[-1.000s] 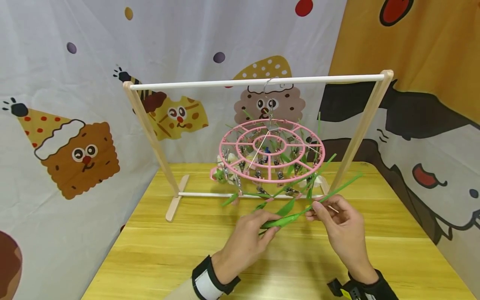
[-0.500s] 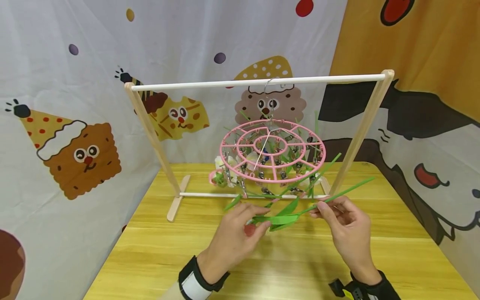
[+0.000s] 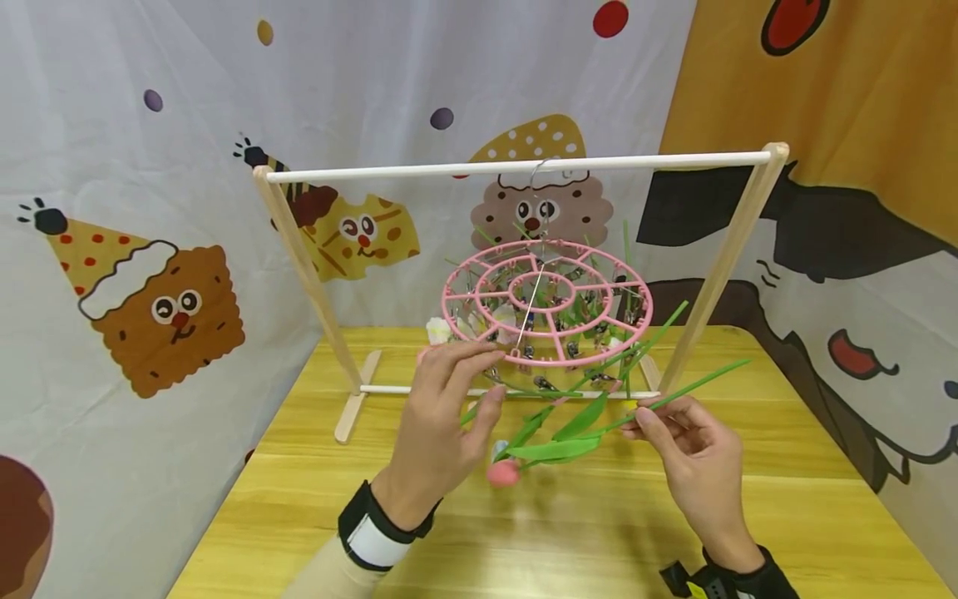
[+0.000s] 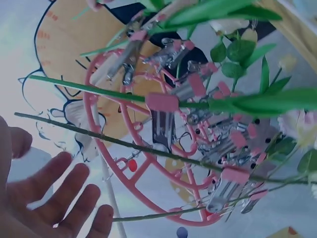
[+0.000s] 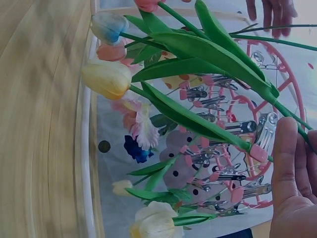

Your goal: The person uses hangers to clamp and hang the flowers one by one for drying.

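Note:
My right hand (image 3: 692, 466) pinches the green stem of an artificial pink tulip (image 3: 504, 474), whose bloom hangs toward the lower left above the table. In the right wrist view, that tulip's long leaves (image 5: 213, 54) spread away from the fingers. My left hand (image 3: 441, 416) holds nothing, its fingers (image 4: 74, 178) loosely extended. It overlaps the left front of the round pink clip hanger (image 3: 554, 363) in the head view; contact cannot be told. Metal clips (image 5: 265, 131) with pink tips grip several other flower stems, among them a yellow tulip (image 5: 106, 79) and a blue tulip (image 5: 105, 27).
The hanger hooks over the white bar (image 3: 419, 172) of a wooden stand (image 3: 729, 266) on the wood table (image 3: 599, 532). A lower white rod (image 3: 397, 389) crosses behind the hands. White flowers (image 5: 154, 220) and a dark blue flower (image 5: 138, 148) hang there. A patterned cloth (image 3: 374, 83) stands behind.
My left hand has let go of the tulip's leaves and moved left and up to the hanger's edge. The hanger has turned somewhat. My right hand has shifted slightly right, keeping the stem.

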Demonstrator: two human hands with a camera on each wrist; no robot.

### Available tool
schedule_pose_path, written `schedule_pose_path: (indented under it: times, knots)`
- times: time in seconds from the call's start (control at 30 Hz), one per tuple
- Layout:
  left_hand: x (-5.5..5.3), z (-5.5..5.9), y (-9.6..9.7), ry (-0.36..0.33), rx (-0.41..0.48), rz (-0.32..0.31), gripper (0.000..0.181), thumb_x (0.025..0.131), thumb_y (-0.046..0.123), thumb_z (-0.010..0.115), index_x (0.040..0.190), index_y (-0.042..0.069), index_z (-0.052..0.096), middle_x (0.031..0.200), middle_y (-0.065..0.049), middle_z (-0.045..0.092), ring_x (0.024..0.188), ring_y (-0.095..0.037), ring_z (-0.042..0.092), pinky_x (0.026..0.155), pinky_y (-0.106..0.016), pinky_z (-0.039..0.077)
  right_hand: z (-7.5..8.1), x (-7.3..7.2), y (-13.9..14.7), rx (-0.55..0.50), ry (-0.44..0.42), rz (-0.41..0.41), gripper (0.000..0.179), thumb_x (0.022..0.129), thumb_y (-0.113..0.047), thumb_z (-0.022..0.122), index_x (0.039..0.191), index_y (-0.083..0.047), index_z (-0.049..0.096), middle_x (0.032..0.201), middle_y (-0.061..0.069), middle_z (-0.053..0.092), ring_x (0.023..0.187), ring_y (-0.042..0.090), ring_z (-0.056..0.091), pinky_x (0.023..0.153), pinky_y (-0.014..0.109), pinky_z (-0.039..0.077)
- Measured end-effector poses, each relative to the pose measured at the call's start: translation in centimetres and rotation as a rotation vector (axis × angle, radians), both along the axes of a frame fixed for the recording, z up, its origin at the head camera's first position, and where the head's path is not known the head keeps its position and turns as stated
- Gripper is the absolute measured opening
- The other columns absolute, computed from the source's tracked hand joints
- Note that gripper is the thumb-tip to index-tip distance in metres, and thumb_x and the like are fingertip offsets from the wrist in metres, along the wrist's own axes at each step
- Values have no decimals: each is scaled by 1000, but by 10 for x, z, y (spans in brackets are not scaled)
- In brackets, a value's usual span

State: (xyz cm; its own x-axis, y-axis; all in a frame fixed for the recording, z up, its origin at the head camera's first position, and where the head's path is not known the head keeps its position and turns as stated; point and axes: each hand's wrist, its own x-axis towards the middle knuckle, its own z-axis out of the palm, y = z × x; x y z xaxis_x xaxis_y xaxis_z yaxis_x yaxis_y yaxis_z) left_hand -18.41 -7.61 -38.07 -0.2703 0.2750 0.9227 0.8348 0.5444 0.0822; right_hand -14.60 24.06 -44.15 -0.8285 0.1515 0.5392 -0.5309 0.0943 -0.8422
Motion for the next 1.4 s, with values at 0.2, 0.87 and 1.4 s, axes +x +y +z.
schedule_pose_path:
  times: [0.2, 0.87, 1.4]
  knots:
    - [-6, 4, 3, -55, -151, 55, 54, 128, 44, 43, 147, 5, 74, 148, -14, 77, 143, -36, 70, 124, -51, 57, -3, 2, 2, 8, 21, 10, 7, 109, 16, 68, 115, 18, 72, 103, 1, 87, 87, 13, 86, 84, 26, 72]
    - [-18, 5, -15, -124, -133, 114, 63, 129, 47, 33, 140, 5, 78, 137, -13, 80, 135, -35, 74, 120, -56, 60, -4, 4, 10, -8, 13, -14, 7, 110, 16, 65, 114, 20, 70, 108, 5, 85, 87, 14, 85, 85, 28, 72]
    - [-46, 5, -47, -271, 20, 100, 66, 129, 42, 30, 142, 0, 80, 147, -21, 78, 140, -40, 75, 120, -59, 62, -6, 5, 6, -29, -27, -24, 12, 110, 16, 67, 121, 20, 72, 106, 5, 87, 87, 16, 86, 84, 31, 73]
